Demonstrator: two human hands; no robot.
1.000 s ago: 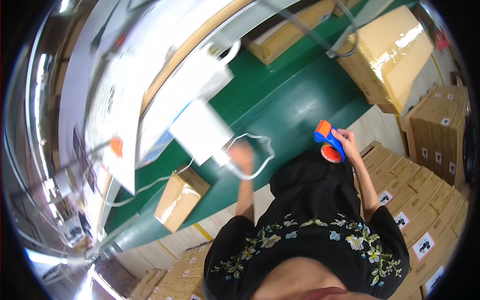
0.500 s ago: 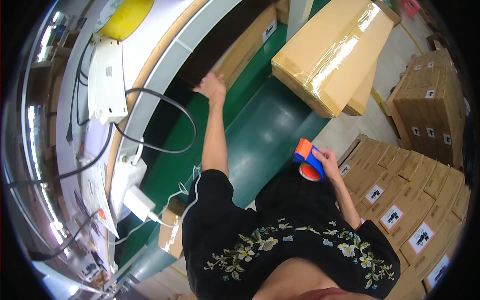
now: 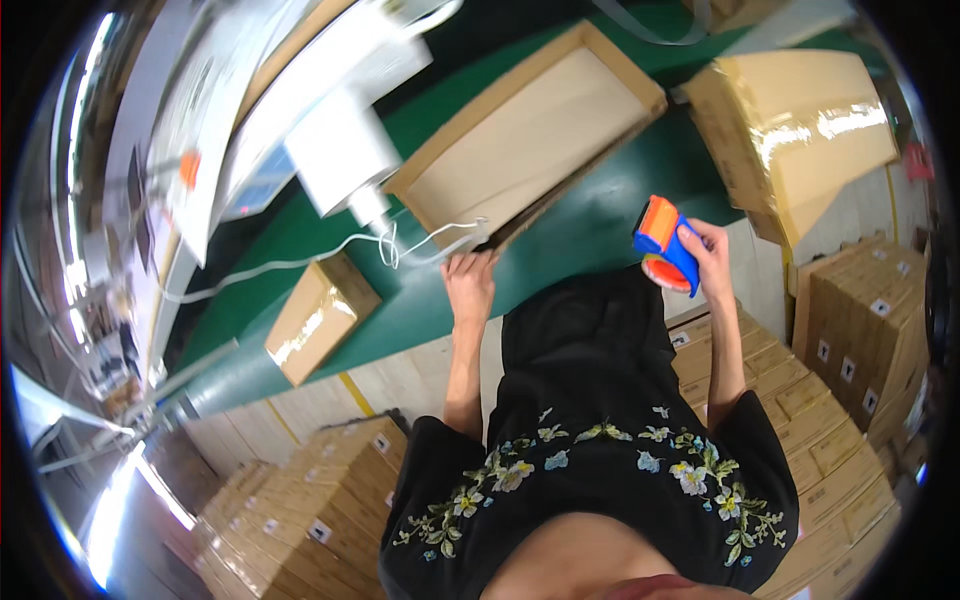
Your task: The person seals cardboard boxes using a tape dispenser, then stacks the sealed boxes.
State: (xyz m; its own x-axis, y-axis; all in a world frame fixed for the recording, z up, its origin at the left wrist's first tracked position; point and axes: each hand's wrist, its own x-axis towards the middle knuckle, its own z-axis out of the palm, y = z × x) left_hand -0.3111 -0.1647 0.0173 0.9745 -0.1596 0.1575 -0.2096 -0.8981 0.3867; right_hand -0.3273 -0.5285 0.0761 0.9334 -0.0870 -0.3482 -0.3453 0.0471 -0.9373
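My left hand is at the near lower corner of an open, shallow cardboard box, its fingers closed on the edge. The box lies tilted on the green surface, its plain inner bottom showing. A white cable runs in loops beside the left hand and over that corner of the box. My right hand is wrapped round a blue and orange tape dispenser, held up at the right, clear of the box.
A large taped carton stands to the far right and a small taped carton to the left. White power adapter and cable hang from the bench at upper left. Stacked cartons fill the right; more cartons stand at lower left.
My left hand has drawn back toward me from the dark space under the bench, and the open box now lies out in view. My view has turned; the right hand still holds the dispenser.
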